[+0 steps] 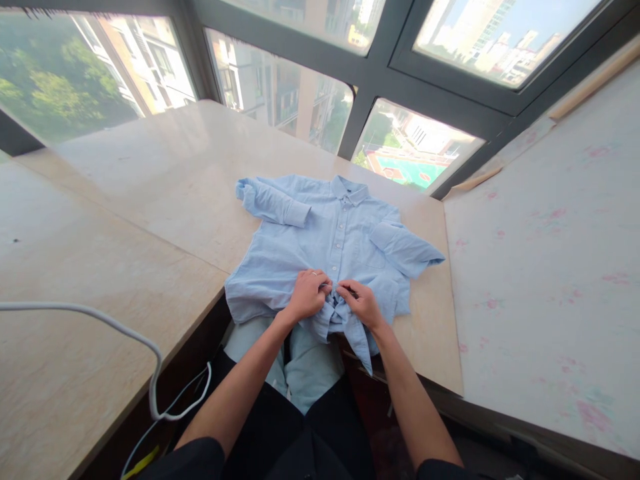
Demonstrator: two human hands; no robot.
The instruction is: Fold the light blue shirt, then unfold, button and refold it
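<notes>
- The shirt (280, 250) lies on the worktop (440, 327), mostly ahead of both grips, with its near edge under and just short of them.
- Its long axis runs away from the grips, a little aslant: the collar (356, 193) is farthest out, and the button placket (339, 247) comes back to the gap between the two.
- Left grip (313, 293) and right grip (361, 303) flank the lower end of that placket, close together but apart; neither is plainly nearer to it.
- The left grip has its fingers curled in and seems to pinch the cloth on its side; the right grip seems to pinch the other edge, thumb against fingers. Whether a button sits between the fingertips cannot be told.
- Below the grips the front is bunched, and a pointed corner of the hem (363, 347) hangs past the worktop's edge, beside the person's lap (317, 373).
- The shirt is light blue, front side up, with small pale buttons and a button-down collar.
- Beyond the left grip, one sleeve (275, 203) is folded inward, its cuff resting on the front; beyond the right grip, the other sleeve (413, 250) slants outward.
- The cloth looks soft, creased most near the grips.
</notes>
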